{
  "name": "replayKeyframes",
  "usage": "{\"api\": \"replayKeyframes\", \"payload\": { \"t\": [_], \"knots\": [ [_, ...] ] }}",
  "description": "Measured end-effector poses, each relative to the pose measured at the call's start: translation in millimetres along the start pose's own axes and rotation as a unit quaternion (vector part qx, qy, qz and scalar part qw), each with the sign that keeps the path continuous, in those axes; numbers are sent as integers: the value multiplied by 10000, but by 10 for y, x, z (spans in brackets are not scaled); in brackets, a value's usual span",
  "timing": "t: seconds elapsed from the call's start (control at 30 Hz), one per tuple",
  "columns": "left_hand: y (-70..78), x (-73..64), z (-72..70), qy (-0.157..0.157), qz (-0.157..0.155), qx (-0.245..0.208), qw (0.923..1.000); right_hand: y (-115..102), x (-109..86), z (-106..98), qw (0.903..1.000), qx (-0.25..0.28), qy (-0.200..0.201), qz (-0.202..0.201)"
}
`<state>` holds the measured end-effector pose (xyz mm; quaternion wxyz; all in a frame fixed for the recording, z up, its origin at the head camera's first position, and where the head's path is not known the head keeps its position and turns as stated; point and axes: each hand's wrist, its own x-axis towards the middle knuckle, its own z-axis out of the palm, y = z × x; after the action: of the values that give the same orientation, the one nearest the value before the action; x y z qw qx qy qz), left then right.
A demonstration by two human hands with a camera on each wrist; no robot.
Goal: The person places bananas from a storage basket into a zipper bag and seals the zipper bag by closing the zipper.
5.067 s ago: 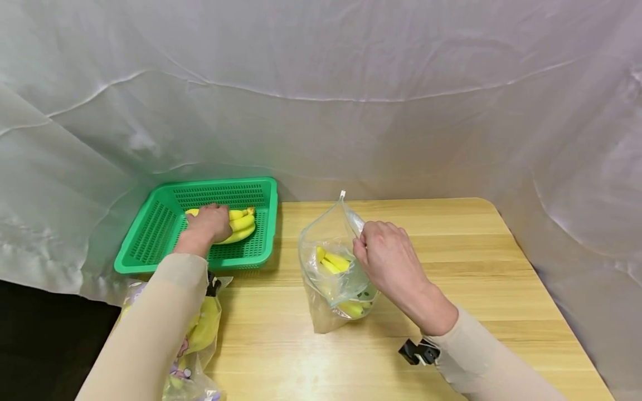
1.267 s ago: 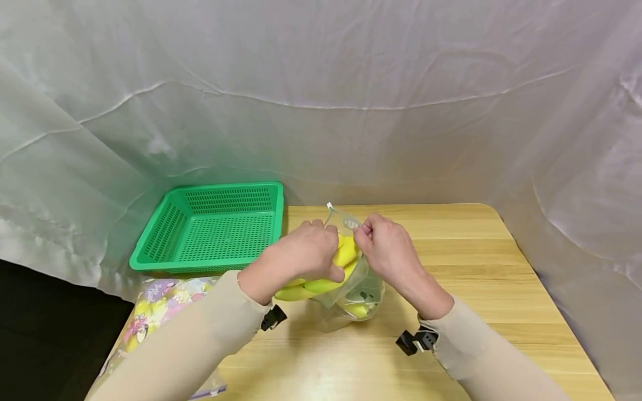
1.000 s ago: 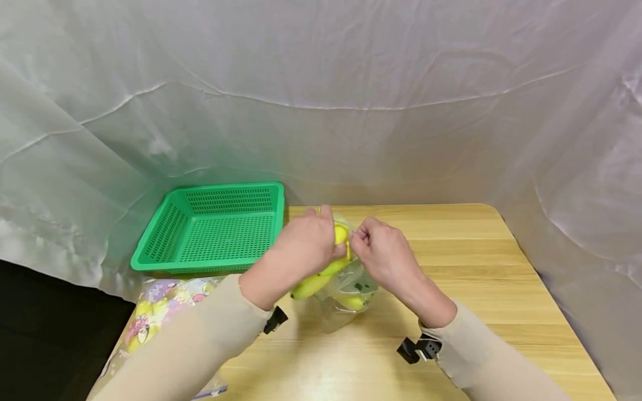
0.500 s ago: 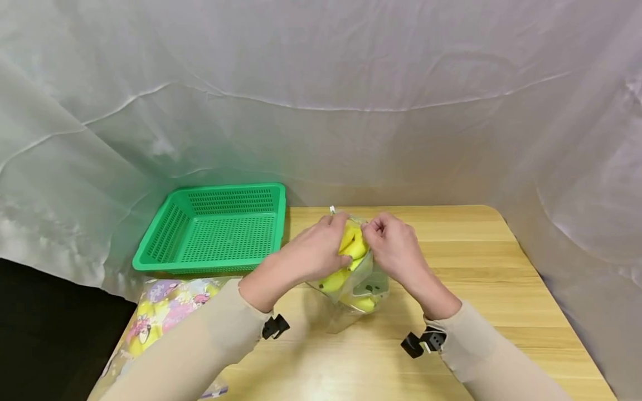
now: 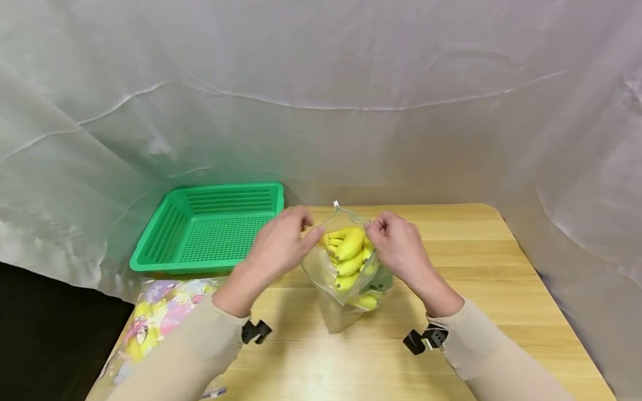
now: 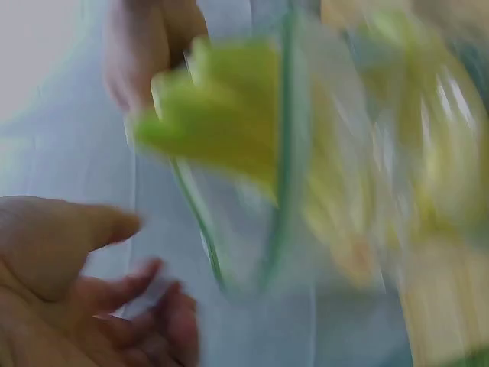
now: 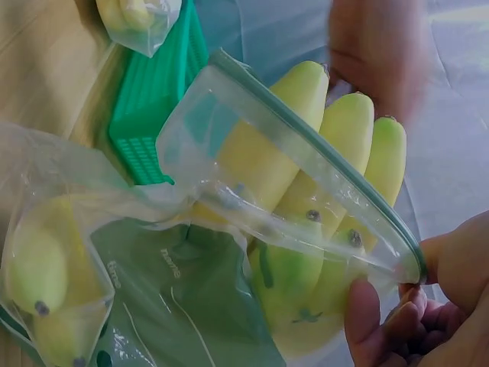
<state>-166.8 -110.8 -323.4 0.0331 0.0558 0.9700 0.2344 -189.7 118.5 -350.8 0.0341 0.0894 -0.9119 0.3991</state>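
A clear zip bag [image 5: 335, 317] with a green lower part stands on the wooden table, its mouth spread. A bunch of bananas [image 5: 348, 264] sits inside, tips near the opening, with more bananas lower down. My right hand [image 5: 401, 245] pinches the bag's right rim between thumb and fingers, as the right wrist view shows at the green zip edge [image 7: 336, 157]. My left hand [image 5: 278, 242] is at the left side of the mouth, holding nothing. In the blurred left wrist view its thumb and fingers [image 6: 114, 225] are apart, beside the bag.
A green perforated basket [image 5: 208, 264] with nothing in it stands at the back left. In front of it lies a patterned zip bag [image 5: 165, 312] with yellow contents, partly under my left forearm. A grey curtain [image 5: 381, 150] hangs behind the table.
My left hand took the banana bunch from the basket to the bag, lowered it into the mouth, then let go and drew back left. My right hand keeps its hold on the rim.
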Motion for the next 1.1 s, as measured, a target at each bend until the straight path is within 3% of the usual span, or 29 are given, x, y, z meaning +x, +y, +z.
{"api": "replayKeyframes", "payload": {
  "t": [0.07,0.13,0.23,0.33,0.43,0.53,0.63,0.77,0.87,1.0,1.1],
  "knots": [
    [-158,-16,-6,-418,-309,354,9980,3,3,-6,10000,-38,-15,-43],
    [-259,-25,17,-937,-306,510,9938,7,10,-25,9999,-145,-43,-68],
    [-260,-21,30,-1178,1,59,9930,-5,38,-93,9990,-419,-76,-160],
    [-98,-27,-59,-817,280,-814,9929,-45,74,-214,9970,-684,46,-359],
    [122,-40,-189,-409,480,-1548,9859,-126,101,-363,9924,-950,384,-679],
    [307,-71,-278,-162,586,-1899,9799,-227,111,-478,9861,-1174,667,-967],
    [401,-109,-303,-110,597,-2039,9771,-296,119,-534,9831,-1327,612,-1101],
    [336,-95,-255,-131,583,-2067,9766,-291,140,-537,9833,-1434,291,-1086],
    [182,-19,-217,98,401,-2042,9781,-244,159,-521,9844,-1414,105,-1040],
    [-15,180,-162,319,69,-2040,9784,-204,177,-515,9851,-1322,-50,-1102],
    [-101,395,-89,207,88,-2216,9749,-212,178,-526,9846,-1222,-168,-1238]
  ]
}}
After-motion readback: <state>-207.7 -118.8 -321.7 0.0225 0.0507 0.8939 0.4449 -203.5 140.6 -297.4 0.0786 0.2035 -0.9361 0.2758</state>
